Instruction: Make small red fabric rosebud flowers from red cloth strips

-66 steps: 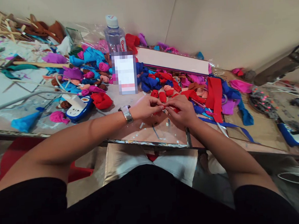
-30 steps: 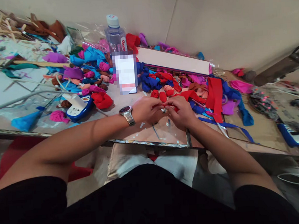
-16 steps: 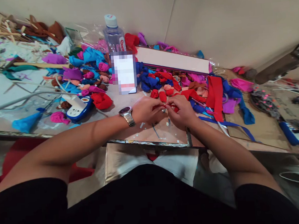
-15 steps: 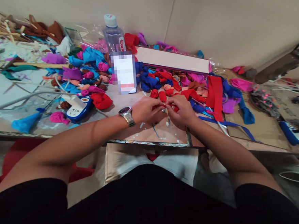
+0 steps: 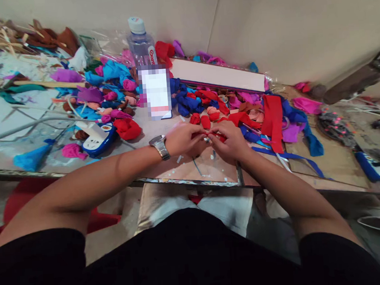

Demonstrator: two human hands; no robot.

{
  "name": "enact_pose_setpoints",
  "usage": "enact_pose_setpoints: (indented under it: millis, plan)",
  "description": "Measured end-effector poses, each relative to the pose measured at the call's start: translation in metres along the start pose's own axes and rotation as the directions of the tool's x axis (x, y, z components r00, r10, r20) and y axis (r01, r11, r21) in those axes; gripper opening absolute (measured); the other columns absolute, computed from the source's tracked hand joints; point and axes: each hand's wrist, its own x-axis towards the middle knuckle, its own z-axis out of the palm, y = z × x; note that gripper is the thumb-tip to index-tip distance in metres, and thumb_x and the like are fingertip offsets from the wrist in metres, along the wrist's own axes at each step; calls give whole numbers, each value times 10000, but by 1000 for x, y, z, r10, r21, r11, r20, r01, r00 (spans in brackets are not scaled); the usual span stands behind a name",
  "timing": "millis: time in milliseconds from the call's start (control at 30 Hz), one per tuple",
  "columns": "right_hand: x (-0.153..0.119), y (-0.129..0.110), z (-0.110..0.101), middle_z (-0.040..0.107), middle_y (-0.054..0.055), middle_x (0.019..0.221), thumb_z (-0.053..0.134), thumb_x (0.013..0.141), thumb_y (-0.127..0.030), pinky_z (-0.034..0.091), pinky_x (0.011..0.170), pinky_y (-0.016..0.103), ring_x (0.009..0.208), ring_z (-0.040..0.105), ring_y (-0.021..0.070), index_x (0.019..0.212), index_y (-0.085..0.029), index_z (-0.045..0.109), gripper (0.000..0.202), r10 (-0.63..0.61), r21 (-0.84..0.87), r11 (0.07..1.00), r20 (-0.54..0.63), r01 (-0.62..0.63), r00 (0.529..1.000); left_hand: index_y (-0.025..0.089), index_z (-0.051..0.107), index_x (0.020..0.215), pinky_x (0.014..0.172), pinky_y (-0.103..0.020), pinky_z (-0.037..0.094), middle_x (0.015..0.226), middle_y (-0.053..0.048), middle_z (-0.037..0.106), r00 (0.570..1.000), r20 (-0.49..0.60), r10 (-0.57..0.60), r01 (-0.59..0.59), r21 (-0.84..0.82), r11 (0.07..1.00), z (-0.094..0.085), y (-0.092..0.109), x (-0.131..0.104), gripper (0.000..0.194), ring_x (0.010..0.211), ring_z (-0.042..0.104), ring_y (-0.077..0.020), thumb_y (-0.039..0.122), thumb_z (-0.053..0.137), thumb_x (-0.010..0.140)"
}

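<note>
My left hand [image 5: 183, 139], with a metal watch [image 5: 160, 147] on its wrist, and my right hand [image 5: 228, 139] meet above the table near its front edge. Between their pinched fingertips is a small piece of red fabric [image 5: 205, 123], mostly covered by the fingers. Just behind the hands lie small red and peach fabric bundles. A wide red fabric strip [image 5: 272, 126] drapes over the pile right of my right hand. Long dark blue strips [image 5: 303, 162] trail below it.
A phone [image 5: 155, 92] leans on a clear bottle [image 5: 140, 44] behind my left hand. Left of them are a blue-and-white power strip [image 5: 98, 139], a red bundle [image 5: 127, 128] and a cable. A long white box [image 5: 216, 74] lies along the wall. Cardboard [image 5: 335, 171] covers the right side.
Both hands stay together at nearly the same spot, with fingers shifted slightly on the red fabric. The whole view has moved a little; the surroundings look the same.
</note>
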Motion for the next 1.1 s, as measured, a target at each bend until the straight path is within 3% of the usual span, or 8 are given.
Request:
enact_pose_setpoints:
  millis: [433, 1100]
  plan:
    - [1, 2, 4, 754, 56, 872, 601, 1070, -436, 428, 845, 414, 871, 657, 244, 943, -244, 708, 253, 16, -12, 1000, -9, -16, 1000, 252, 867, 1065, 640, -308, 351, 760, -33, 789, 998, -17, 62, -61, 22, 998, 1, -4, 0, 283, 641, 629, -161, 432, 652, 1029]
    - [2, 4, 5, 747, 61, 891, 629, 1045, -378, 432, 864, 401, 877, 651, 239, 939, -227, 709, 201, 69, 28, 997, -38, -68, 997, 235, 861, 1083, 691, -300, 431, 865, -51, 833, 999, 19, -36, 36, 19, 999, -6, 5, 0, 316, 720, 702, -178, 439, 625, 1032]
